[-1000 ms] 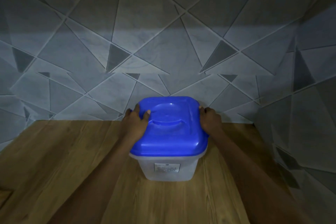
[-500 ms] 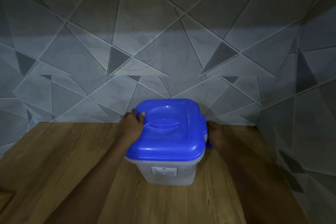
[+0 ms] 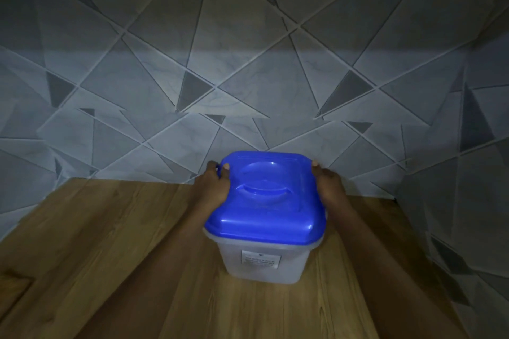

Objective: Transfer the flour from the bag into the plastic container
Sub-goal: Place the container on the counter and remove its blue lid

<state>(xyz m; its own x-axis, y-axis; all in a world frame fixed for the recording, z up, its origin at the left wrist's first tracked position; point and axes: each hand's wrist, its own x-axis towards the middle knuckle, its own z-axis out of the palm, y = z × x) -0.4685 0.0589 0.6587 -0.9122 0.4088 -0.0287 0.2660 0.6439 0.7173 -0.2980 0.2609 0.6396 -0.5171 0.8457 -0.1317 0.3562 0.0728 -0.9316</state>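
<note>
Both hands hold the blue lid (image 3: 265,197) at its far corners, probably to unclip it so flour can go in. The left hand (image 3: 213,187) and the right hand (image 3: 327,187) curl their fingers on its edges. The plastic container (image 3: 264,261) stands on the table (image 3: 110,256), between them.

Lid (image 3: 265,201): saturated blue, glossy, pale highlights along front edge, centre of frame. Plastic container (image 3: 264,264): translucent, milky white-grey below lid. Label (image 3: 260,258) on front wall: white, dark print, too small to read. Worktop (image 3: 110,242): warm brown wood grain, darker streaks, plank seams running diagonally, lower half of frame. Wall (image 3: 248,49): grey tiles, marbled veining, pale lines forming triangles, few dark grey triangles; lighter band mid-frame, darker toward top and right.
</note>
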